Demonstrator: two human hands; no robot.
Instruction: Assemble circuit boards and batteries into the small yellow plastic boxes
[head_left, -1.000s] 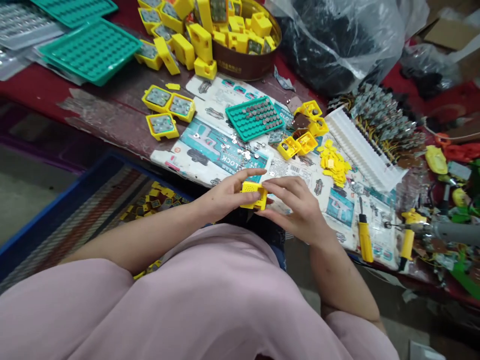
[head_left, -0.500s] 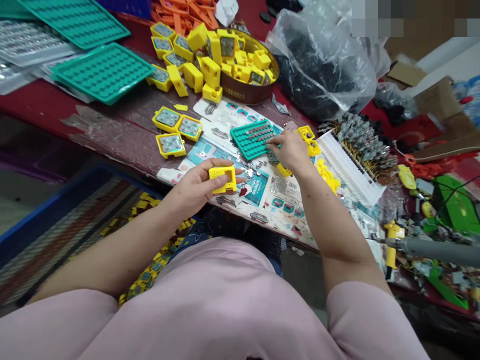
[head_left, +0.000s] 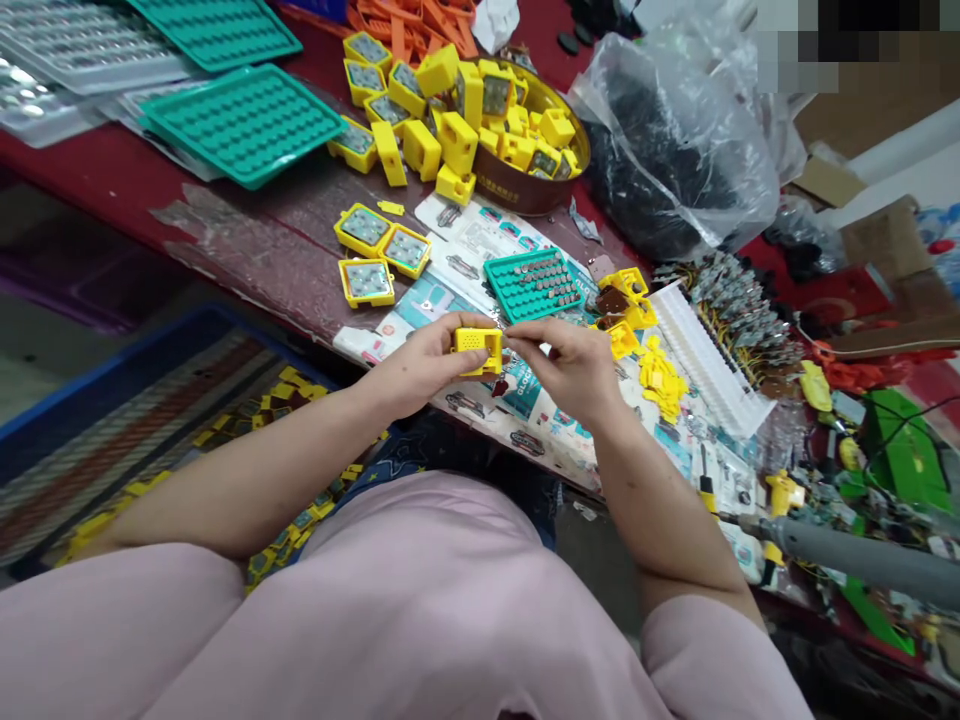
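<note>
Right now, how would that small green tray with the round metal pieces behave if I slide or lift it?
The green tray looks like thin moulded plastic, so probably light and a little flexible. It lies on glossy printed sheets, so it may slide easily. The metal pieces seem to sit loose in shallow pockets; tilting would likely spill them.

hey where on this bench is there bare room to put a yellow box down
Bare worn tabletop lies between the large teal dimpled tray and the three open yellow cases. It is crowded right of the small teal tray: yellow clips, white rack. The left hand holds a yellow plastic box.
</note>
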